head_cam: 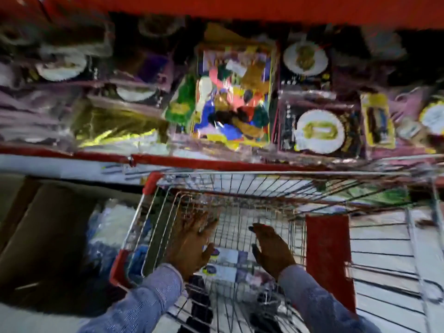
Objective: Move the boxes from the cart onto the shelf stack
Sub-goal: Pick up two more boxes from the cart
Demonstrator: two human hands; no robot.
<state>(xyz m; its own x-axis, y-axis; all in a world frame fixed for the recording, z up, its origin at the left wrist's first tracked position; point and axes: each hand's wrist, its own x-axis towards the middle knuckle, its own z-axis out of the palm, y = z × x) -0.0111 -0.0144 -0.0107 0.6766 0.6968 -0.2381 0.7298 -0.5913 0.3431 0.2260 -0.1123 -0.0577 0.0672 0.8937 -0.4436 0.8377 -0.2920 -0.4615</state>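
The view is blurred by motion. A wire shopping cart (276,175) with red corner guards stands below a red-edged shelf (216,162). Both my hands reach down into the cart, palms facing each other. My left hand (192,246) and my right hand (271,248) are empty, with fingers spread. Between and below them, pale boxes (228,263) with blue and yellow marks lie at the cart's bottom. On the shelf lies a stack of packaged goods, among them a colourful box (230,97) and boxes showing white plates (319,131).
A large brown cardboard carton (40,236) sits on the floor left of the cart. A red child-seat flap (329,258) hangs in the cart at right. Plastic-wrapped items (108,227) lie between carton and cart. A red shelf board (240,8) runs overhead.
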